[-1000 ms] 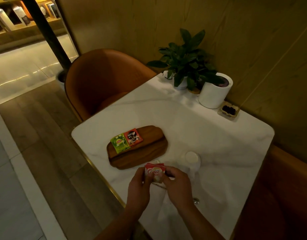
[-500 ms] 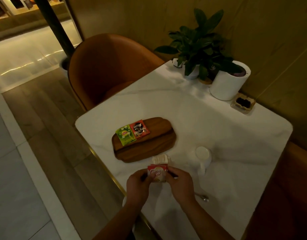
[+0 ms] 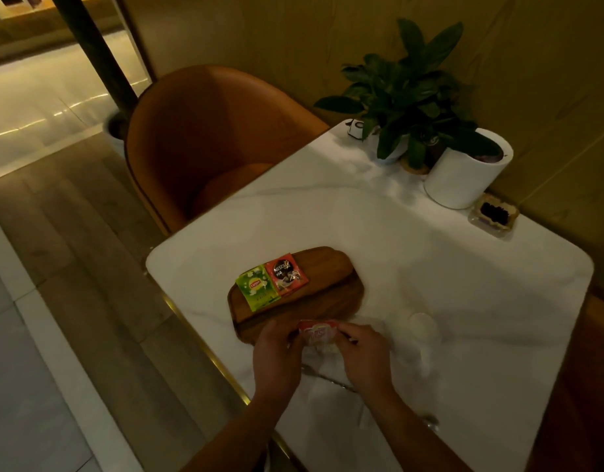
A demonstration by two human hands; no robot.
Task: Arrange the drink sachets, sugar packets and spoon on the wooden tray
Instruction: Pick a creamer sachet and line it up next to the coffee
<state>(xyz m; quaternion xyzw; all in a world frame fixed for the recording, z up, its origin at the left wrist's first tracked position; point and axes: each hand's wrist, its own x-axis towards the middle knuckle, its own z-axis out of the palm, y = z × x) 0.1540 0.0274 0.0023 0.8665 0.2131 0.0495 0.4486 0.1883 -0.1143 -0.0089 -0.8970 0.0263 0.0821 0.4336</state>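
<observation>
We hold a small red-and-white drink sachet [image 3: 318, 332] between both hands, right at the near rim of the dark oval wooden tray [image 3: 331, 294]. Our left hand [image 3: 276, 357] pinches its left edge and our right hand [image 3: 365, 356] its right edge, so each grip is narrow and closed on the sachet.

A second ago the sachet hung a little short of the tray. Now its top edge is level with the tray's near rim, so we have carried it forward. Half a second ago a white packet lay in plain sight on the white marble desk [image 3: 430, 253], between the sachet and the tray. We no longer see it apart. Only a pale, blurred patch shows just below the red sachet, and we cannot tell whether that is the packet on the desk or something held along with the sachet.

On the tray itself nothing has shifted. The green square tea sachet [image 3: 258, 288] and the red-and-brown coffee sachet [image 3: 287, 274] lie side by side, touching, at the left end, and the right part is bare wood. The thin metal spoon [image 3: 328, 378] lies on the desk beneath our wrists, off the tray.

We judge that two drink sachets are placed and the third is about to join them, probably on the bare wood beside the coffee sachet. The sugar packets and the spoon remain to be set down.
</observation>
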